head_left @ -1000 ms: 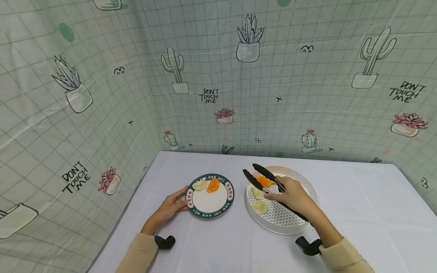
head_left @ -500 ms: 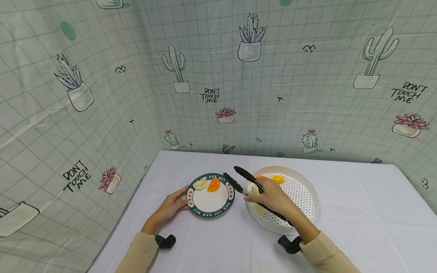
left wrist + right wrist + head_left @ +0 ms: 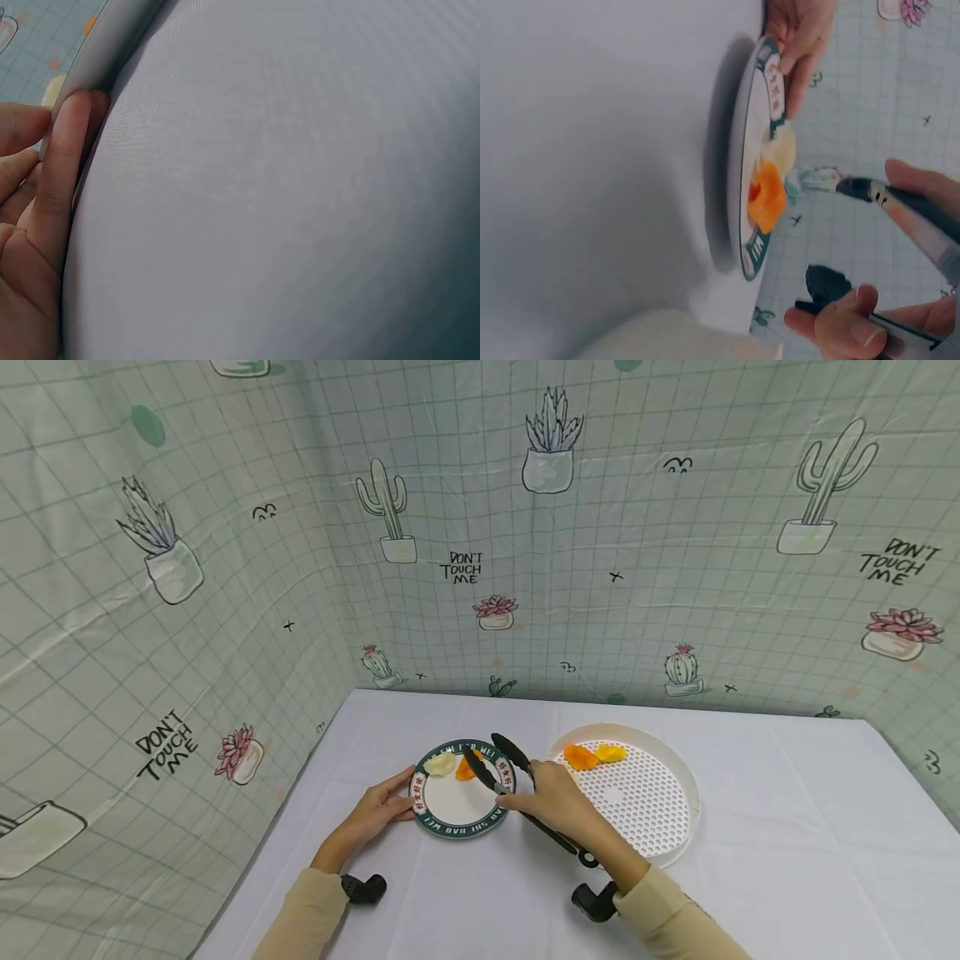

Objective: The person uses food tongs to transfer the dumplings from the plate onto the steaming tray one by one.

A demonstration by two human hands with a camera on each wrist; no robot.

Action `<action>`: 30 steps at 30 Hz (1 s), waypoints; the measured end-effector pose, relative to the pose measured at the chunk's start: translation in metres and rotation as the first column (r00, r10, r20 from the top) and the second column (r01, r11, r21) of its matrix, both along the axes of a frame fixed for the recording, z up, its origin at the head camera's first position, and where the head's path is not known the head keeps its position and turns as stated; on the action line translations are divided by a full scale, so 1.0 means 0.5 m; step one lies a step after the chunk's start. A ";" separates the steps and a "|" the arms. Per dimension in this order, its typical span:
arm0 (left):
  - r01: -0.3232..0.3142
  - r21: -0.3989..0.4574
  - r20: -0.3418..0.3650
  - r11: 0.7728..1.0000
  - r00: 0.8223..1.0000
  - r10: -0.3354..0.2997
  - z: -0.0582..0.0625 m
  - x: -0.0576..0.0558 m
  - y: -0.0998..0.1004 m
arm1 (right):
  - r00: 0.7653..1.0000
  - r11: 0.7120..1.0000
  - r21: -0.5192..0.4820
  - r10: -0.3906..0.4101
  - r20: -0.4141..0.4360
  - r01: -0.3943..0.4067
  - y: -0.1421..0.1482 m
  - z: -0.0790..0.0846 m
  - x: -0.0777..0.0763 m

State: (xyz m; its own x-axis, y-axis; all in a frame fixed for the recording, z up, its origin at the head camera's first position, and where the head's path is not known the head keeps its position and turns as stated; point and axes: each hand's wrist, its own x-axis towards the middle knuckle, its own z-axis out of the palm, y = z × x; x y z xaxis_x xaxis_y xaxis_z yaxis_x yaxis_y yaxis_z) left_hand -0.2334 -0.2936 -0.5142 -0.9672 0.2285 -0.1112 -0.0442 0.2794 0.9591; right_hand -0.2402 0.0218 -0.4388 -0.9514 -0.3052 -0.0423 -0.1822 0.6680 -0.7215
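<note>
My left hand (image 3: 377, 807) pinches the left rim of a white plate (image 3: 457, 806) with a green lettered border. A pale dumpling-like piece (image 3: 440, 765) and an orange one (image 3: 769, 201) lie on its far side. In my right hand (image 3: 555, 797) is a pair of black-tipped tongs (image 3: 510, 752), held over the plate's right side. Their tips are spread, with nothing between them in the right wrist view. From the head, one tip overlaps the orange piece. The left wrist view shows fingers (image 3: 60, 150) on the plate's edge.
A round white perforated tray (image 3: 645, 810) stands right of the plate. At its far left lie an orange piece (image 3: 581, 757) and a yellow piece (image 3: 611, 752). My right hand and forearm cover its left side. Behind the white-covered table (image 3: 787, 810) hangs a cactus-print cloth (image 3: 600, 610).
My right hand has carried the spread tongs leftward from over the perforated tray to over the plate, uncovering the orange and yellow pieces. My left hand stays at the plate's rim.
</note>
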 end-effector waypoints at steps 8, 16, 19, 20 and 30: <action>-0.011 -0.021 0.005 1.000 1.000 0.011 -0.004 -0.006 -0.001 | 0.999 0.999 -0.003 -0.049 -0.003 0.049 -0.042 -0.020 0.002; -0.003 -0.026 0.009 1.000 1.000 0.003 -0.011 -0.004 -0.007 | 0.998 0.998 0.033 -0.055 0.011 0.054 -0.059 -0.042 -0.004; -0.004 -0.020 0.010 1.000 1.000 0.004 -0.010 -0.004 -0.008 | 0.999 0.998 0.036 -0.049 0.008 0.048 -0.063 -0.051 -0.006; 0.001 -0.012 0.009 1.000 1.000 -0.001 -0.010 -0.004 -0.008 | 0.999 0.998 0.037 -0.050 0.008 0.050 -0.064 -0.053 -0.006; 0.023 0.028 0.008 0.999 1.000 -0.023 -0.008 -0.005 -0.005 | 0.999 0.999 0.017 -0.029 0.029 0.028 -0.071 -0.064 -0.004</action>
